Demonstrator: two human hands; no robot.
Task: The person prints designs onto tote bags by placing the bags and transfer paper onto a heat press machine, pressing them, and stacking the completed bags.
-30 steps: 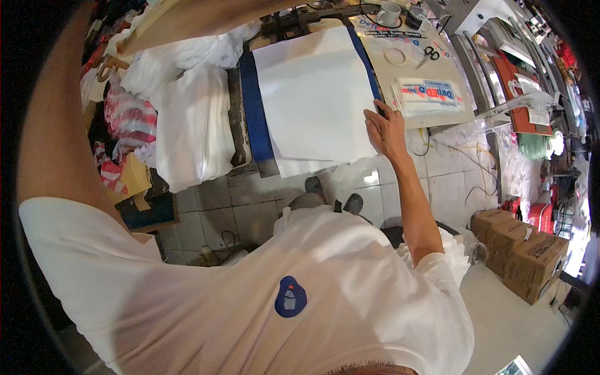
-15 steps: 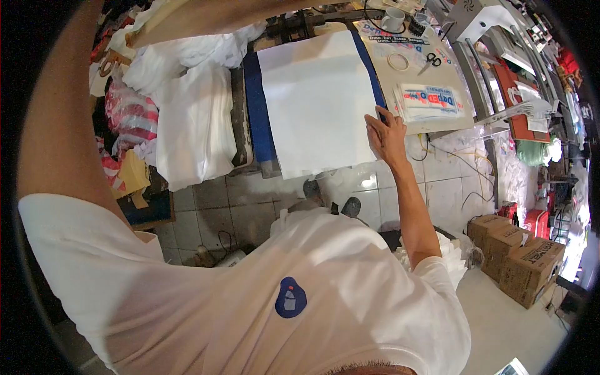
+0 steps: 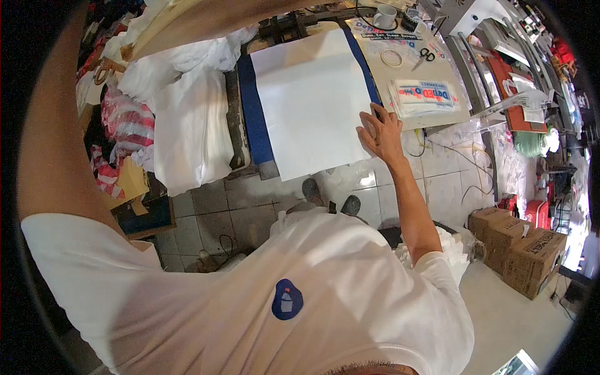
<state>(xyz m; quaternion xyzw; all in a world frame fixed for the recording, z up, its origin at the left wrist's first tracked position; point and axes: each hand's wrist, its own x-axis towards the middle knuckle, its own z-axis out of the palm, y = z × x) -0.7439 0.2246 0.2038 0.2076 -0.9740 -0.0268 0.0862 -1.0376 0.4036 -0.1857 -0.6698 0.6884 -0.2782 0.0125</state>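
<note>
Right hand point(image 3: 387, 137) slightly shifted, thumb spread farther out over the white sheet point(image 3: 312, 103)

A plain white sheet point(image 3: 315, 106) lies flat over a blue pad point(image 3: 256, 119) showing at both sides.

head | right hand point(image 3: 389, 140), fingers point(image 3: 392, 119) apart, at white sheet point(image 3: 315, 109), contact unclear | blue pad point(image 3: 259, 128) beneath

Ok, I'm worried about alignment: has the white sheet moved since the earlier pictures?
No: judged against the blue pad beneath it, the white sheet shows no visible shift, with blue strips still along its left and right sides.
</note>
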